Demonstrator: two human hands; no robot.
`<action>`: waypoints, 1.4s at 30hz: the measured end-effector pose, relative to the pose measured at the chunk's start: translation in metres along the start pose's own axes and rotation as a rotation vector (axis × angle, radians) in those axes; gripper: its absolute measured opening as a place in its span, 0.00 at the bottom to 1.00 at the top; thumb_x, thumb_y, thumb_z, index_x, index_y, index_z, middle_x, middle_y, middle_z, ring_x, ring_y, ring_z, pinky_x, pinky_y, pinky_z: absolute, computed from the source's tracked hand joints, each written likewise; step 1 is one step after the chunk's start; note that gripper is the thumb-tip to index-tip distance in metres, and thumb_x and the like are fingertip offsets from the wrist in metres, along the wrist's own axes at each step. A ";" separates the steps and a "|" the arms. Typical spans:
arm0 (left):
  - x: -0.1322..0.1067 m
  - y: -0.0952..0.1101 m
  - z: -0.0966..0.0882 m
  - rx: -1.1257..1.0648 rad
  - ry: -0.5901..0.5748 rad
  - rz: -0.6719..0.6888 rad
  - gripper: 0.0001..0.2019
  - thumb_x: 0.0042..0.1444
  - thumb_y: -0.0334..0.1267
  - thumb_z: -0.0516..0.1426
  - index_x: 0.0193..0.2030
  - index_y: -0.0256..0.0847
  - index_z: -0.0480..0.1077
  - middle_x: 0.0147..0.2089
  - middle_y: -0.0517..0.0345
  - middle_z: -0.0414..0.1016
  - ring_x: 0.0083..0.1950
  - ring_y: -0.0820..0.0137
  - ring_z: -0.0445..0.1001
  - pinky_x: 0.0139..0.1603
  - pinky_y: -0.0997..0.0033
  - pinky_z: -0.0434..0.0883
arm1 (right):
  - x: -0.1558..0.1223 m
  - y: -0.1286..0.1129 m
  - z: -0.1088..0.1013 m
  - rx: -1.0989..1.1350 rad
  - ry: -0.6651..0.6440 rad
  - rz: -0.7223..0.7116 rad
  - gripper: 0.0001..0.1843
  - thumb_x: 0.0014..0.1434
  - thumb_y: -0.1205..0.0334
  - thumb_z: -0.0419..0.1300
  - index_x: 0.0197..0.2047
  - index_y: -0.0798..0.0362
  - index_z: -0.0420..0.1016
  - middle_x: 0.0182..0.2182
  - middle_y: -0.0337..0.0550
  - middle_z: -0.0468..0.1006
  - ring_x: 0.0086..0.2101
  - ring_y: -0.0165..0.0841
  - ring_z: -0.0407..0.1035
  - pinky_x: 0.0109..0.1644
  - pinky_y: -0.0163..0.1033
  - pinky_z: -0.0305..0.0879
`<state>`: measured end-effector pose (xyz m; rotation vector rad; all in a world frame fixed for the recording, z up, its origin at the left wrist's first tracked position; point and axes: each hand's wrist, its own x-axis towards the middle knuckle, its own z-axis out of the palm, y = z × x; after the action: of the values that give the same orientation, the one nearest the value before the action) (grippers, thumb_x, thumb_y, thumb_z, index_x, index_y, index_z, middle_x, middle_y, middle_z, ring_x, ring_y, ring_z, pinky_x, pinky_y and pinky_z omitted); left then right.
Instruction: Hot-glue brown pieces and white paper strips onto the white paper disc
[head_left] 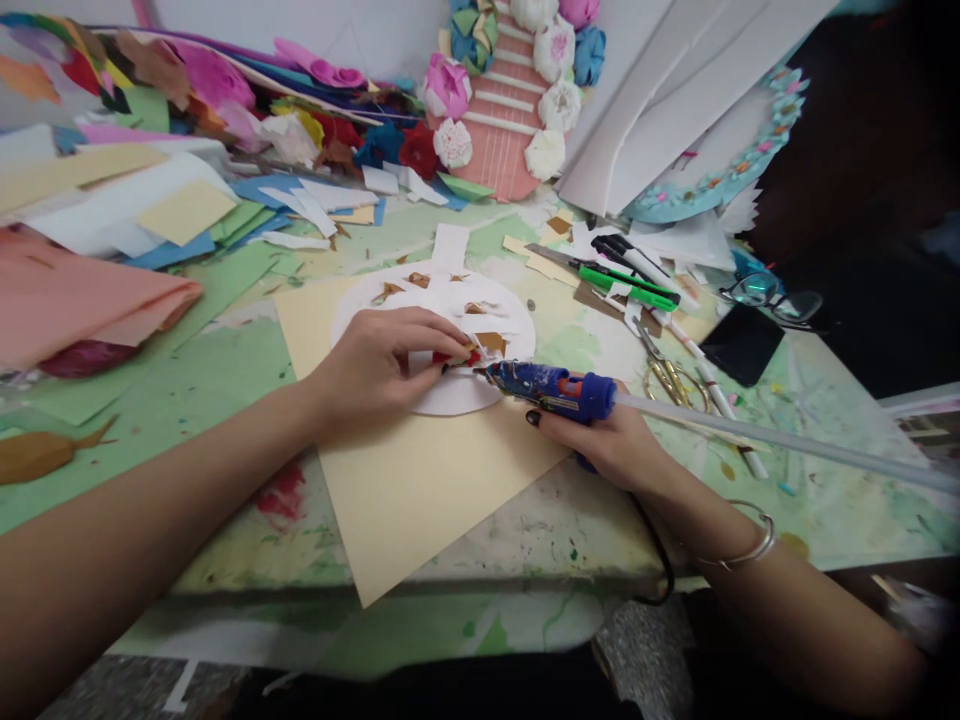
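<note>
My right hand [615, 435] is wrapped round a blue hot glue gun [551, 388], a long glue stick [750, 432] trailing out of its back end. The gun's nozzle points left, close to the fingertips of my left hand [394, 360]. Those fingers are pinched on a small red paper piece [452, 356], partly hidden by them. Below lies a round white paper cutout [427, 402] with strips and brown bits across it. It rests on a cream paper sheet [390, 510].
Gold-handled scissors [667, 375], a green cutter [628, 287], a dark phone [742, 343] and glasses [772, 293] lie at right. Paper scraps [187, 212] and folded salmon paper [82, 295] fill the left. Behind stands a flowered pink panel [506, 110]. A cord [664, 550] hangs over the front edge.
</note>
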<state>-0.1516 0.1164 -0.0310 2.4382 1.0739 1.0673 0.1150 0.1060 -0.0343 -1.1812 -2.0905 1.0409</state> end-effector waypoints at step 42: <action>0.001 -0.003 0.007 0.066 0.075 0.010 0.08 0.59 0.35 0.57 0.34 0.47 0.79 0.41 0.55 0.80 0.42 0.68 0.79 0.43 0.68 0.76 | 0.000 -0.004 0.004 -0.048 -0.029 -0.034 0.10 0.57 0.55 0.61 0.35 0.54 0.75 0.25 0.36 0.69 0.27 0.29 0.57 0.31 0.37 0.55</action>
<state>-0.1473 0.1199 -0.0370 2.4745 1.1383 1.1527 0.1104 0.1037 -0.0332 -1.1560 -2.1613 1.0035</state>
